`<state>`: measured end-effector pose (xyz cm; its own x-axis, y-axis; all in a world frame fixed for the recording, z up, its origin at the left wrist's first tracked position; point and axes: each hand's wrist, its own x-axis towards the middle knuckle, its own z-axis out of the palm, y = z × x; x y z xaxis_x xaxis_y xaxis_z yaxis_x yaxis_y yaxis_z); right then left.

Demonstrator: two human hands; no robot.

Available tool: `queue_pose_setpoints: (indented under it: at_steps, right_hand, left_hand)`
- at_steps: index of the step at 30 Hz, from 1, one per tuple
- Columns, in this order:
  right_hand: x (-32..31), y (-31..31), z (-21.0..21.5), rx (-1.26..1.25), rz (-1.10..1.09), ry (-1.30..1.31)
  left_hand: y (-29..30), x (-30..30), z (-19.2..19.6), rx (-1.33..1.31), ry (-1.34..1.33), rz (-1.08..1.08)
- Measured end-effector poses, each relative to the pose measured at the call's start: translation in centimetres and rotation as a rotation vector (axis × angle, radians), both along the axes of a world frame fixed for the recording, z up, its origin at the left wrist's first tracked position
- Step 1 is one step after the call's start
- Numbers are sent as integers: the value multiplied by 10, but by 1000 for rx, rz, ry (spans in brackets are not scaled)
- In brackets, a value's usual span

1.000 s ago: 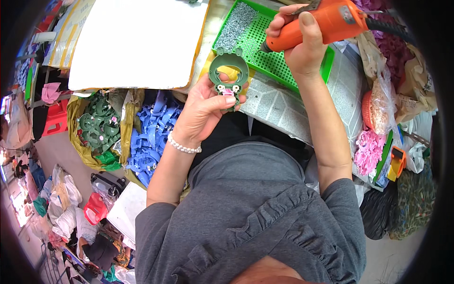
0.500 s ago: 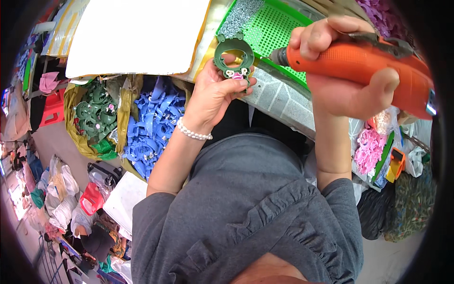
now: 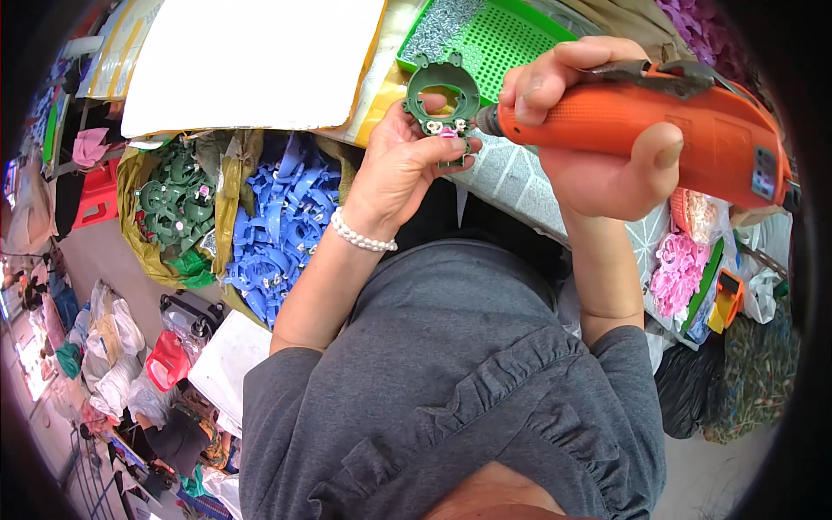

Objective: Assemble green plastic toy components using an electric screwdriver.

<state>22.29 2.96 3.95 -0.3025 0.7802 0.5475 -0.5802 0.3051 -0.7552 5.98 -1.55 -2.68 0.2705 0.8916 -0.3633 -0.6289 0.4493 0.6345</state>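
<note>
**Driver tip at the green ring**

Head view: my left hand (image 3: 400,166) pinches a dark green plastic ring part (image 3: 442,94), thumb across its lower edge, fingers curled behind it. The part sits at about 12 o'clock, raised over the table edge. My right hand (image 3: 598,139) wraps tight around an orange electric screwdriver (image 3: 659,117), whose tip meets the part's lower right corner. Green mesh tray (image 3: 511,39) lies just beyond. Bags of blue parts (image 3: 277,225) and green parts (image 3: 178,204) sit at 9 o'clock.
</note>
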Motion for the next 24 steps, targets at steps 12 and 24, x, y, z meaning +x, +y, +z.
queue_pose_setpoints:
  at_steps: [12,24]
  right_hand:
    - [-3,-13,-8,-51,-45,-91]
    - [-5,-24,-1,-132,-111,-214]
  left_hand:
    - [-8,15,0,60,55,136]
    - [-13,16,-7,64,94,94]
